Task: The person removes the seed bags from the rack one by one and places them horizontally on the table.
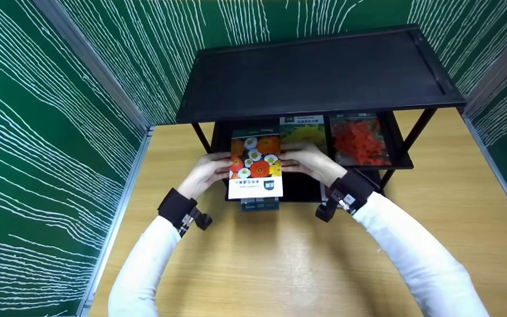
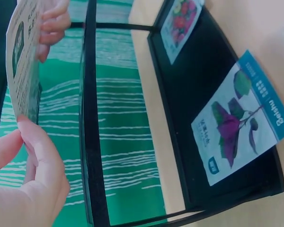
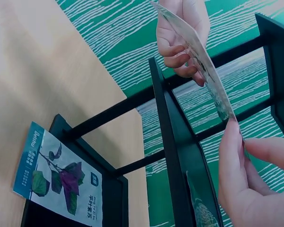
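A flower seed packet, printed with orange, red and white blooms, is held between both hands in front of the shelf's middle tier. My left hand pinches its left edge between thumb and fingers, which the left wrist view shows close up. At the opposite edge my right hand grips it the same way. Seen from the right wrist, the packet is tilted above the tier's black rim. Beyond it, on the middle tier, lie a yellow-flower packet and a red-flower packet.
The black three-tier shelf stands on a wooden table. On its bottom tier, a purple-leaf packet juts past the front edge, and a packet with pink-red pictures lies farther along. Green white-lined panels surround the table.
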The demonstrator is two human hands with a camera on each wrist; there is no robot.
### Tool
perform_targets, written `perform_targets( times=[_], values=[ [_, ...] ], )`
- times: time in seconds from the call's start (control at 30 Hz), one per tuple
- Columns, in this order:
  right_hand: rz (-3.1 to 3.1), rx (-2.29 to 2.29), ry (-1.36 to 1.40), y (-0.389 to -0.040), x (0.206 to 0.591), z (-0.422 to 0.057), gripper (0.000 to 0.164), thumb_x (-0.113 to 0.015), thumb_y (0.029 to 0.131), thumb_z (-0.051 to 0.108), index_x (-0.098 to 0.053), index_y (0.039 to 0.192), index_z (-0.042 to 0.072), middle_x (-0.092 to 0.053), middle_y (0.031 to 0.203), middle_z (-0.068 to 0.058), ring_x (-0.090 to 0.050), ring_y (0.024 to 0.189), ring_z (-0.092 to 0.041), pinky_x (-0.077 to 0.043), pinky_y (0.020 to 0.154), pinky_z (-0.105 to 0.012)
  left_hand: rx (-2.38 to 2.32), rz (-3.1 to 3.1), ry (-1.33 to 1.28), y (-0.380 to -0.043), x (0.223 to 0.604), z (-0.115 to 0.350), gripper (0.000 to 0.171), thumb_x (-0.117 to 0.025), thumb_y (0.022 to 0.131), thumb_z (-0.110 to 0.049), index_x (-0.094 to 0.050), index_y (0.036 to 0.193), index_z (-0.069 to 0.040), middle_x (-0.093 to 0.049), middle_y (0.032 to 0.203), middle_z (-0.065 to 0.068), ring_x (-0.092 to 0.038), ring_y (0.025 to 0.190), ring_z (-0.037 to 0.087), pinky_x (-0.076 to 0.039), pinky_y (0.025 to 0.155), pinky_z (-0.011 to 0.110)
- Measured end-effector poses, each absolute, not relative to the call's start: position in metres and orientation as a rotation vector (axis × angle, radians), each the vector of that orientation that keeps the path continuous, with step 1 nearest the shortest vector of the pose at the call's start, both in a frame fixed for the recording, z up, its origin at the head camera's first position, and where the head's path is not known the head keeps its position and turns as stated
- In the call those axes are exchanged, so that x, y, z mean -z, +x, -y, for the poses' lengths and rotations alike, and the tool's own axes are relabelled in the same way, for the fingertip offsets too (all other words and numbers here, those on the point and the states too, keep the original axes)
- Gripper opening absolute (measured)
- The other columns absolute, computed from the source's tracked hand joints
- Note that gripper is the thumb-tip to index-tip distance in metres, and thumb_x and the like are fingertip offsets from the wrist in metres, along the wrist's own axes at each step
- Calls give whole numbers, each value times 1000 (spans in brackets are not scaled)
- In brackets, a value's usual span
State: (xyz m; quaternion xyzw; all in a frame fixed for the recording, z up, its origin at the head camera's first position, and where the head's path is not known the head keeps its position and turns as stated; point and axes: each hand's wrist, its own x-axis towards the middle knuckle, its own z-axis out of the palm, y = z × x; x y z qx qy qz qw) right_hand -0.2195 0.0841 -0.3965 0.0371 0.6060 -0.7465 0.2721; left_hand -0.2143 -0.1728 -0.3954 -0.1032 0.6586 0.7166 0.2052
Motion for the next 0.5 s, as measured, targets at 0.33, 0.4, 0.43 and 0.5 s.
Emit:
perform_targets(
  times=[0.33, 0.4, 0.43, 0.5],
  values=[
    [-1611, 1984, 71, -204, 398, -81, 50, -52, 85, 0, -33, 131, -4, -52, 105, -17, -59, 79, -18, -49, 82, -33, -1988, -1821, -223, -194, 396, 178, 45, -51, 85, 2, -37, 127, 9, -54, 102, 13, -57, 78, 15, -50, 68, 23],
    [-1608, 1976, 43, -200, 400, -80, 51, -52, 84, -1, -32, 131, -4, -51, 107, -18, -58, 80, -19, -49, 82, -33, -1971, -1827, -223, -190, 397, 180, 45, -52, 85, 1, -36, 127, 9, -53, 104, 15, -57, 79, 15, -50, 70, 23],
    [-1607, 1971, 33, -199, 401, -79, 51, -52, 84, -1, -32, 131, -4, -51, 108, -19, -58, 80, -19, -49, 82, -33, -1966, -1831, -226, -187, 397, 182, 45, -52, 85, 1, -36, 127, 9, -53, 105, 15, -57, 79, 15, -50, 69, 23],
    [-1607, 1967, 24, -195, 402, -78, 50, -52, 84, -1, -33, 130, -4, -51, 109, -19, -58, 81, -19, -49, 82, -34, -1958, -1832, -234, -183, 399, 184, 45, -52, 85, 1, -36, 127, 9, -52, 108, 16, -57, 80, 16, -50, 70, 23]
  ],
)
